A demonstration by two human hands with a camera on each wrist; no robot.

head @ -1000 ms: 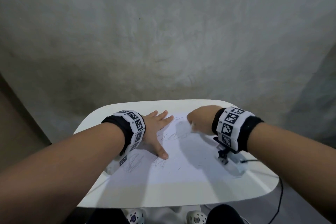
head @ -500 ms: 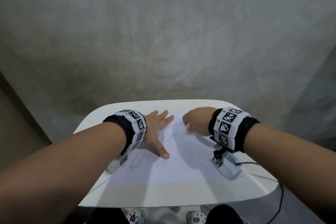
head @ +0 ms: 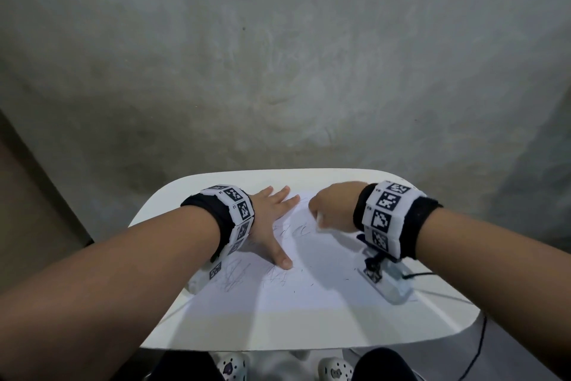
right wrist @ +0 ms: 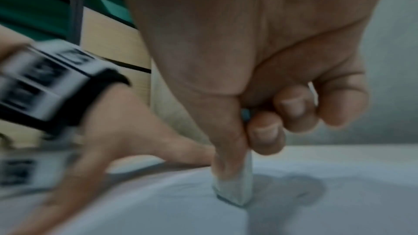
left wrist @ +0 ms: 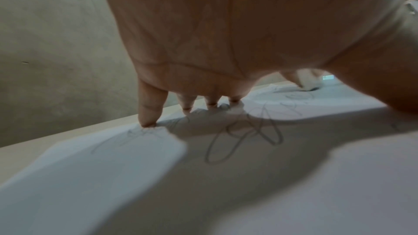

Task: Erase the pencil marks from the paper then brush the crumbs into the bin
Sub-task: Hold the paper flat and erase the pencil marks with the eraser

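Observation:
A white sheet of paper [head: 309,281] with grey pencil scribbles [head: 290,230] lies on a small white table [head: 309,331]. My left hand [head: 272,226] lies flat on the sheet's left part, fingers spread and straight, thumb tip by a lower scribble [head: 275,280]. In the left wrist view the left hand's fingertips [left wrist: 147,121] press the paper [left wrist: 113,176]. My right hand [head: 332,210] pinches a white eraser [right wrist: 239,188] between thumb and fingers, its lower end against the paper [right wrist: 158,212] near the sheet's far edge. Dark crumbs [head: 304,283] dot the sheet's middle.
A grey concrete wall [head: 278,56] rises right behind the table. A black cable [head: 475,349] hangs off the table's right side. Below the near edge, my shoes [head: 335,370] show. No bin is in view.
My right hand with the eraser has slid leftward across the top of the sheet, then slightly back toward me. The left hand has stayed flat in place.

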